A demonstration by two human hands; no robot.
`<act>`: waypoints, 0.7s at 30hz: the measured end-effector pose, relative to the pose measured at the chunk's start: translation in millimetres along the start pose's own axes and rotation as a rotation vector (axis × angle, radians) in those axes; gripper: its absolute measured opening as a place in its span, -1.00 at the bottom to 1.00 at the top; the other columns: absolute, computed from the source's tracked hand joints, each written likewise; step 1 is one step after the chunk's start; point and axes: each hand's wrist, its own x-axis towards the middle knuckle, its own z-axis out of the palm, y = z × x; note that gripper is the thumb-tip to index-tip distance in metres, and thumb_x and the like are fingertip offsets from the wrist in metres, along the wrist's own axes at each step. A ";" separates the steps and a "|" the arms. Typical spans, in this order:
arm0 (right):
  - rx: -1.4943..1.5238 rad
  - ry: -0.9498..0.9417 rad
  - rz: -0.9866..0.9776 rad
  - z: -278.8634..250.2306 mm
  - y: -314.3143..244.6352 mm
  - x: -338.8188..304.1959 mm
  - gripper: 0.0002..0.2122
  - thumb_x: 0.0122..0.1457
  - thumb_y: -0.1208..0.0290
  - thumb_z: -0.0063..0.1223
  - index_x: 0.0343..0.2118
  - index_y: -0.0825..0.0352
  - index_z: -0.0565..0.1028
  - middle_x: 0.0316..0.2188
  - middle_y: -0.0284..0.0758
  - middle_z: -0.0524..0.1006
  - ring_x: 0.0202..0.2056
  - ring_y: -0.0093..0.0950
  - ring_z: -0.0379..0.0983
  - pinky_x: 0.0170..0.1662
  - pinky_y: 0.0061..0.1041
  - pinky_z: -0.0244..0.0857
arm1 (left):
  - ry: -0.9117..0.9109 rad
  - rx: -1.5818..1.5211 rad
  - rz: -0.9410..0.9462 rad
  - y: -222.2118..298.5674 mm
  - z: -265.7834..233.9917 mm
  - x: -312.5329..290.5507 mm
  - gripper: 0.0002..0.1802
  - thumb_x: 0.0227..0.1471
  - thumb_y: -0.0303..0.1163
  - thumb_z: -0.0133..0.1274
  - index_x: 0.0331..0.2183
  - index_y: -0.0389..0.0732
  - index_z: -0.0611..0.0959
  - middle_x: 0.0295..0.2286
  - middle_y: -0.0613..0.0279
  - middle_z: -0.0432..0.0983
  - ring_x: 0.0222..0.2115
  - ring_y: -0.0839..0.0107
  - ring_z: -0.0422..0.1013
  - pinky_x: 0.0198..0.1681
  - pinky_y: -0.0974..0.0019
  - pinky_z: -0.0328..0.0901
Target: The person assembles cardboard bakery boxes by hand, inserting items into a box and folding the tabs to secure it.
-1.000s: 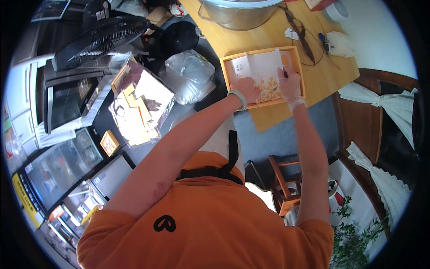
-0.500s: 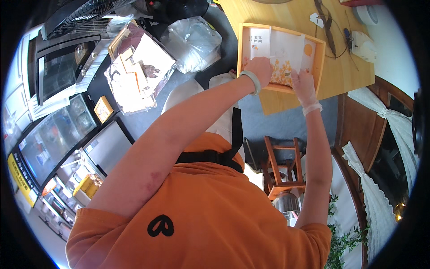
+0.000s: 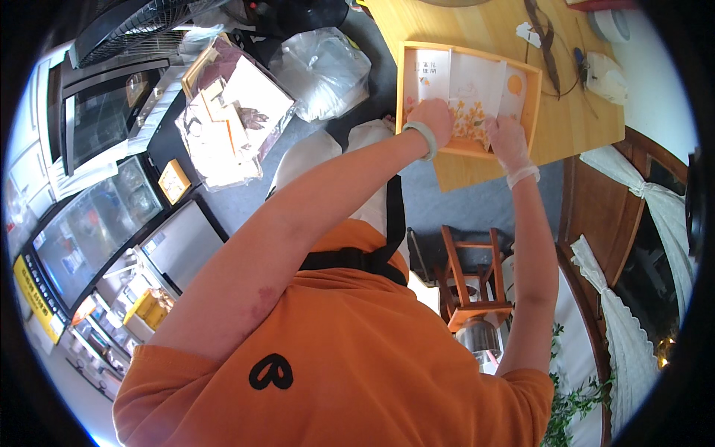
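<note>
A shallow wooden tray (image 3: 401, 82) lies on the light wood table, lined with a folded white paper sheet (image 3: 477, 78) printed with orange flowers and an orange disc. My left hand (image 3: 432, 121), a pale band round its wrist, is closed at the paper's near left part; its fingertips are hidden. In a thin clear glove, my right hand (image 3: 509, 139) pinches the sheet near the tray's front right corner. Both hands reach in over the near wall of the tray.
Beyond the tray's right side lie a dark strap (image 3: 550, 59), thin cords and a roll of tape (image 3: 611, 26). Left of the table are a clear plastic bag (image 3: 324, 74) and a wrapped stack of flat pieces (image 3: 234, 112). Below the table stands a wooden stool (image 3: 477, 307).
Both hands remain at the paper in the tray. My right hand has shifted slightly, its wrist a little farther right. The view has moved slightly.
</note>
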 end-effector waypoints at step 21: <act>-0.038 -0.103 0.111 9.4 0.0 -3.5 -0.63 0.22 0.21 -0.23 -0.48 0.45 0.48 -0.42 0.01 0.50 -0.30 -0.03 0.43 -0.18 -0.15 0.28 | -0.269 -0.178 0.068 -19.9 -14.1 0.4 -0.75 -0.12 -0.28 0.18 -0.57 -0.29 0.66 -0.65 0.16 0.56 -0.57 0.31 0.49 -0.09 0.15 0.24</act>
